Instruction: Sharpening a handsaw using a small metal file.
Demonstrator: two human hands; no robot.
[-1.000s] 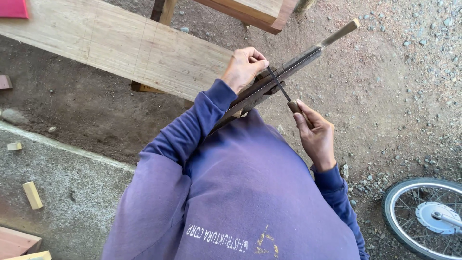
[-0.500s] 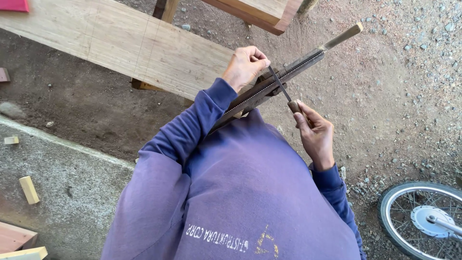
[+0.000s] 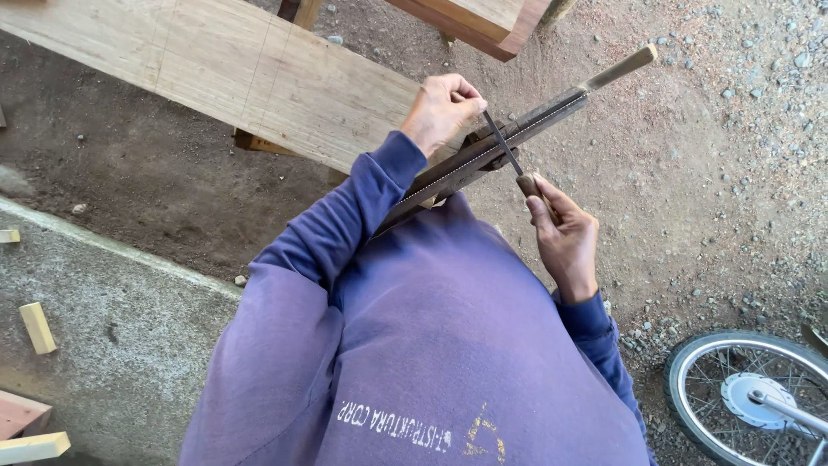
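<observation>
Lower left of frame: small wood offcuts [image 3: 37, 327] lie on a concrete slab [image 3: 112, 328], well apart from the work. Upper left to centre: a wide plank [image 3: 224, 69] runs across on a support, w/ pencil lines across its face.

Centre: the person, in a purple sweatshirt [image 3: 414, 345], leans over a saw blade [image 3: 492, 155] clamped teeth-up betw. two dark wood strips. The left hand [image 3: 442, 110] sits at the upper centre, fingers curled together & pinched on the far tip of a thin file [image 3: 502, 143]. The right hand [image 3: 565, 242], centre-right, is closed round the file's handle, index finger laid along it.

Risk, as a judgement: the file could skid off the teeth & the left fingertips, right beside the tooth line, could get nicked; uneven pressure or a tilted stroke would cause that. A loose clamp could also let the blade chatter.

Blade's long axis runs diagonally, lower left near the chest to upper right, its pale handle end [image 3: 617, 67] pointing to the upper right corner. The file crosses it, nearly at right angles.

Lower right: a spoked wheel [image 3: 750, 397] on gravel.
</observation>
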